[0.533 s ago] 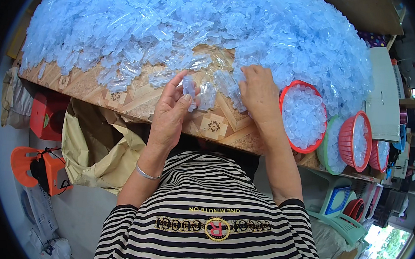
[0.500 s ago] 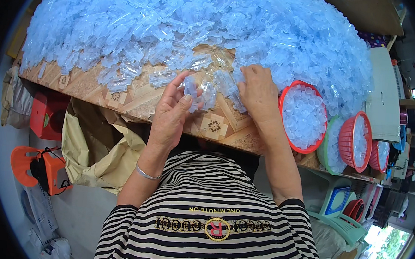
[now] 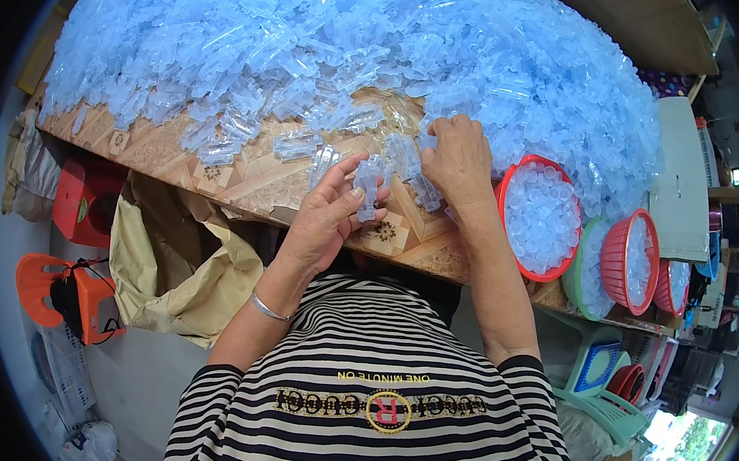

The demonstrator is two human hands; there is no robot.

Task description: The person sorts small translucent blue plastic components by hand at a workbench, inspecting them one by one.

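Observation:
A big heap of clear, bluish plastic tube-like pieces [image 3: 314, 47] covers most of the wood-patterned table [image 3: 258, 171]. My left hand [image 3: 322, 227], palm turned up, holds one clear plastic tube piece [image 3: 367, 187] between thumb and fingers, over the near table edge. To its right, my right hand [image 3: 462, 162] reaches down at the heap's front edge with fingers curled. Its fingertips are beside some loose pieces [image 3: 404, 158], and what they pinch, if anything, is hidden. Another loose piece [image 3: 322, 165] lies just behind my left fingers.
A red basket [image 3: 546, 275] of small clear plastic parts stands right of my right forearm. Beyond it are a green basket [image 3: 573, 283] and more red baskets [image 3: 614, 263]. Brown paper sacking [image 3: 178, 268] hangs below the table's left edge, near an orange stool [image 3: 38, 289].
My left hand has moved right and slightly nearer my body, with a plastic piece in its fingers. My right hand stays at almost the same spot.

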